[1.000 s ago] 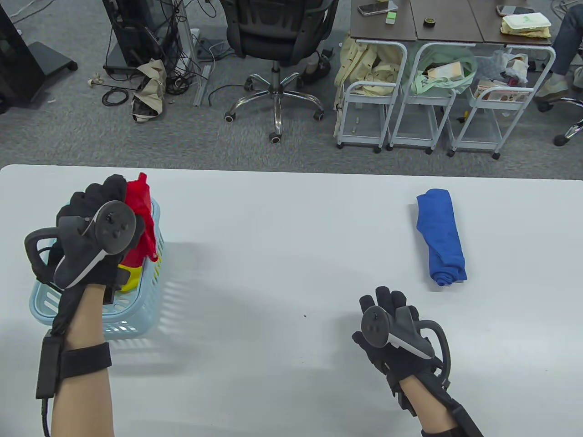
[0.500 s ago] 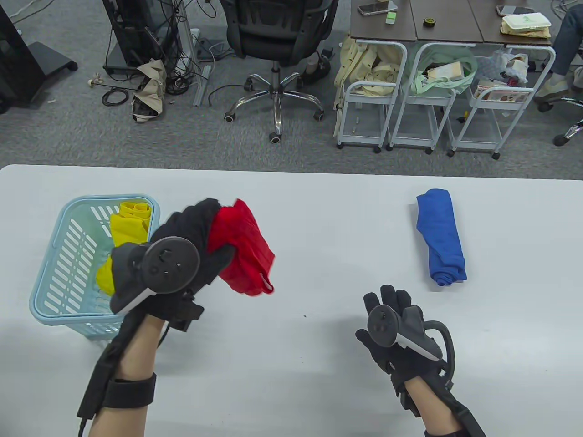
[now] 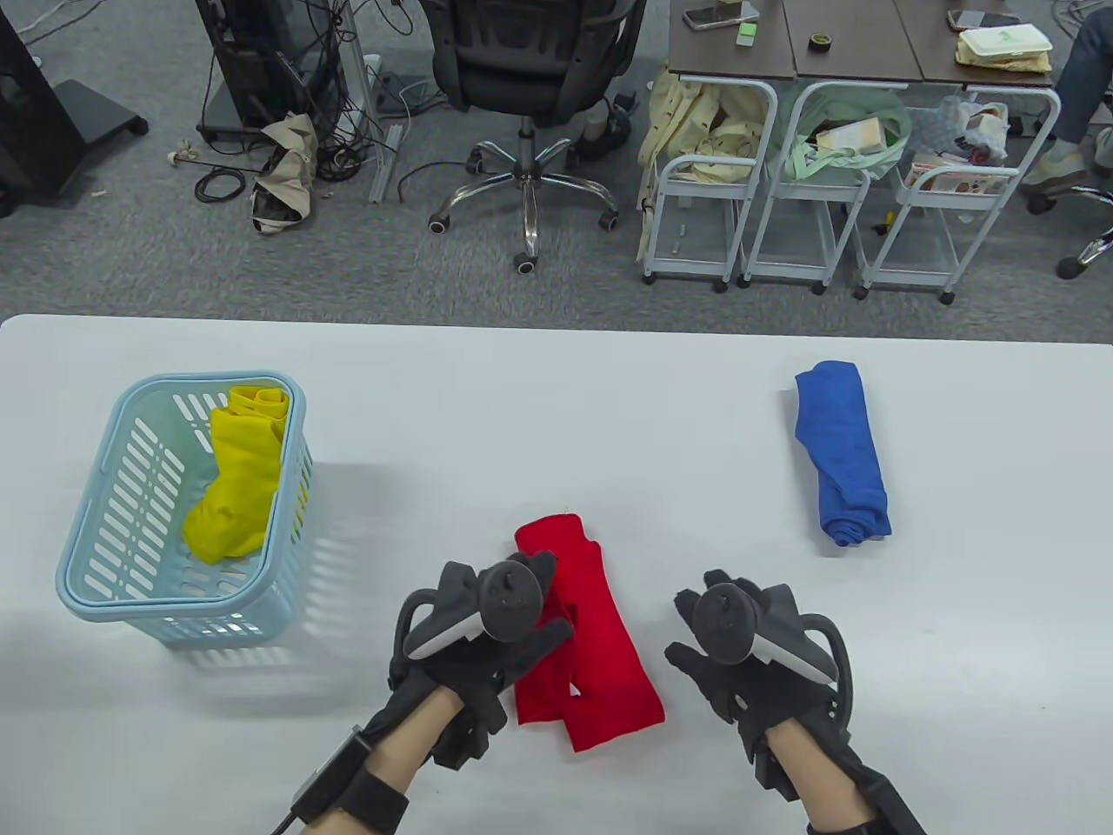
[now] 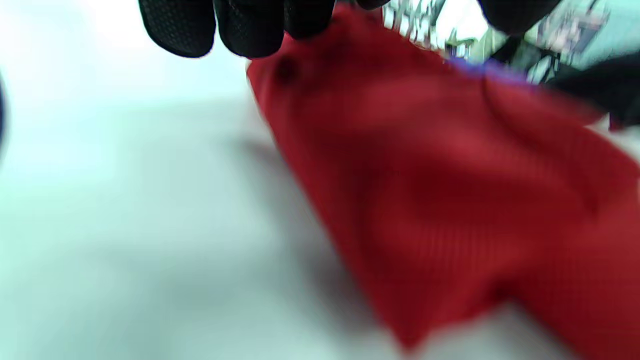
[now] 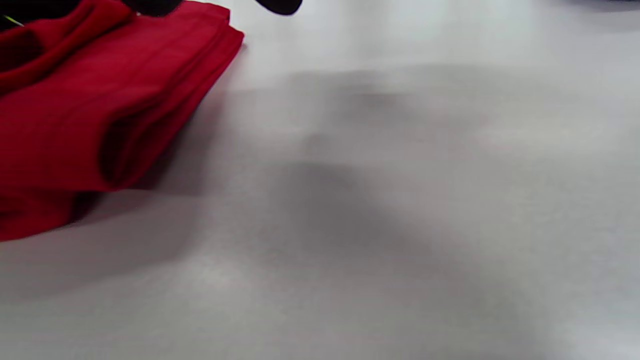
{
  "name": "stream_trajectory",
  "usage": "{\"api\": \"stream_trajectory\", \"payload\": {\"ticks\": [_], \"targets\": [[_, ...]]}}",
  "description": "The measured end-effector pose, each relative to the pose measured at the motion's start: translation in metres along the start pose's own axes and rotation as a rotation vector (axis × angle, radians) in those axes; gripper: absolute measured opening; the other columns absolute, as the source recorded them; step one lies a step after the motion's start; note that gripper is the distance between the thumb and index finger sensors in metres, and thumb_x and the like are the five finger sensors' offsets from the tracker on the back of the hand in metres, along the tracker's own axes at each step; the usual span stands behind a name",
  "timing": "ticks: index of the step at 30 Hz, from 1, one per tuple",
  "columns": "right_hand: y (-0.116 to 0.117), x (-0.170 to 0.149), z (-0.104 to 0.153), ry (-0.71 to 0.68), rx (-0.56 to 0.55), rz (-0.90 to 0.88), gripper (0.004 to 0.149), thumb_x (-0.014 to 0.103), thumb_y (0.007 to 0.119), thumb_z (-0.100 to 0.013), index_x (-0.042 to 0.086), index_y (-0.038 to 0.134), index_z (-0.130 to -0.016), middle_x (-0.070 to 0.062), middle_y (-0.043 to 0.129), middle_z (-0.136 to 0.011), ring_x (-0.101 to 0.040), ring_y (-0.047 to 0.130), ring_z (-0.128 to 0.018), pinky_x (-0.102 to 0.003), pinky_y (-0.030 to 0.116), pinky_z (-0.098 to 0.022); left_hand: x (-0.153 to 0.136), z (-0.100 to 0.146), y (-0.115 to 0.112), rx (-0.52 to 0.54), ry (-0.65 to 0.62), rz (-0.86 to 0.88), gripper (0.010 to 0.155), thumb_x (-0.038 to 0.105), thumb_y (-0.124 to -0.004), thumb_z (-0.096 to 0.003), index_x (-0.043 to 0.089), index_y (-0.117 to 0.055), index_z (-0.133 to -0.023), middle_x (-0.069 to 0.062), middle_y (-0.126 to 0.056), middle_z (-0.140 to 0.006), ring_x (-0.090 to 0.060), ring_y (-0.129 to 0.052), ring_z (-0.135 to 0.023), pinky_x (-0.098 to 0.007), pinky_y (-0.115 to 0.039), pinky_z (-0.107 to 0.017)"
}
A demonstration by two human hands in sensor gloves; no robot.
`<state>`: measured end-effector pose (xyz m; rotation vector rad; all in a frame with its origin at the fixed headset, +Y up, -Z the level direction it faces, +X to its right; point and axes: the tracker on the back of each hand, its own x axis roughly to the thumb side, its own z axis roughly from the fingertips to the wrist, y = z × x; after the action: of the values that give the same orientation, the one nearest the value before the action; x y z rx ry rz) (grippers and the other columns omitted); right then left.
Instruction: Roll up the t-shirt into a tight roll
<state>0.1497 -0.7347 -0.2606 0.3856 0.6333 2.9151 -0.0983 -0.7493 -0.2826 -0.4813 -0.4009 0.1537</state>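
- Currently: white table (image 3: pixel 556 409) fills the lower half of the table view, matte, soft shadows under my hands and beside the basket.
- Red t-shirt (image 3: pixel 584 635) lies flat on the table at 6 o'clock, folded into a narrow strip that runs slantwise toward 12.
- My left hand (image 3: pixel 491 635) is on the shirt's left edge. In the left wrist view the fingertips (image 4: pixel 250 27) sit close together at the cloth's top edge; blur is too heavy, so I cannot tell if they pinch it or just touch it.
- My right hand (image 3: pixel 739 648) sits just right of the shirt, apart from it, fingers loosely spread, holding nothing.
- Right wrist view: stacked folds of the red cloth at the left, bare table elsewhere.
- Light blue slotted basket (image 3: pixel 104 574) at 9 o'clock, with a crumpled yellow garment (image 3: pixel 239 487) inside.
- Blue roll (image 3: pixel 842 452) of cloth at 2 o'clock, well apart from both hands.
- Room beyond the far table edge: grey carpet (image 3: pixel 174 261), black office chair (image 3: pixel 530 78) on a chrome star base at 12 o'clock, cables and a dark stand at 11.
- At 1 o'clock: white wire carts (image 3: pixel 783 191) stuffed with bags and boxes, tucked under a dark brown desk (image 3: pixel 852 43) with phones and a food box on top.
- A person's leg and shoe show at the top-right edge.
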Motion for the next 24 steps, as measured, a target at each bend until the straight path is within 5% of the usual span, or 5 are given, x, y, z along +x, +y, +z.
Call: {"api": "stream_trajectory", "payload": {"ticks": [3,10,15,21,24], "targets": [[0.007,0.018,-0.003,-0.040,0.016,0.058,0.068,0.060,0.062,-0.057,0.020,0.053,-0.111,-0.016,0.045,-0.117,-0.043,0.058,-0.102,-0.055,0.053,-0.070,0.001,-0.002,-0.024,-0.025,0.012,-0.109,0.089,0.067,-0.043,-0.0544,0.018,0.002,-0.113,-0.024,-0.011,-0.123,-0.049,-0.032,-0.113,-0.064,-0.047,-0.078],[0.018,0.052,-0.020,-0.027,-0.007,0.104,0.042,0.043,0.076,-0.056,0.018,0.078,-0.090,-0.008,0.073,-0.098,-0.027,0.084,-0.075,-0.046,0.070,-0.058,0.011,0.003,-0.027,-0.014,-0.023,-0.190,0.087,0.057,-0.048,-0.0563,0.011,0.002,-0.110,-0.031,-0.017,-0.121,-0.054,-0.037,-0.111,-0.064,-0.051,-0.077],[0.004,0.009,-0.017,0.060,-0.002,0.002,0.040,0.043,0.075,-0.054,0.019,0.081,-0.085,-0.007,0.078,-0.094,-0.026,0.088,-0.071,-0.046,0.072,-0.055,-0.005,0.002,-0.027,0.022,0.055,-0.356,0.077,0.039,-0.055,-0.0573,0.043,0.005,-0.104,-0.019,-0.003,-0.120,-0.047,-0.031,-0.113,-0.063,-0.046,-0.079],[-0.024,-0.084,0.015,0.520,0.057,0.100,0.040,0.041,0.080,-0.052,0.017,0.085,-0.083,-0.010,0.082,-0.092,-0.030,0.090,-0.069,-0.049,0.073,-0.053,-0.030,0.004,-0.013,-0.006,0.213,-0.427,0.065,0.037,-0.060,-0.0571,0.045,-0.026,-0.112,-0.012,-0.022,-0.126,-0.045,-0.031,-0.114,-0.064,-0.045,-0.079],[-0.045,-0.095,0.034,0.640,-0.116,0.101,0.053,0.046,0.080,-0.052,0.016,0.077,-0.095,-0.013,0.073,-0.101,-0.033,0.085,-0.078,-0.050,0.070,-0.058,-0.056,0.010,0.008,0.090,0.342,-0.458,0.065,0.032,-0.071,-0.0545,0.044,-0.042,-0.112,-0.010,-0.025,-0.126,-0.043,-0.033,-0.115,-0.065,-0.044,-0.079]]}}
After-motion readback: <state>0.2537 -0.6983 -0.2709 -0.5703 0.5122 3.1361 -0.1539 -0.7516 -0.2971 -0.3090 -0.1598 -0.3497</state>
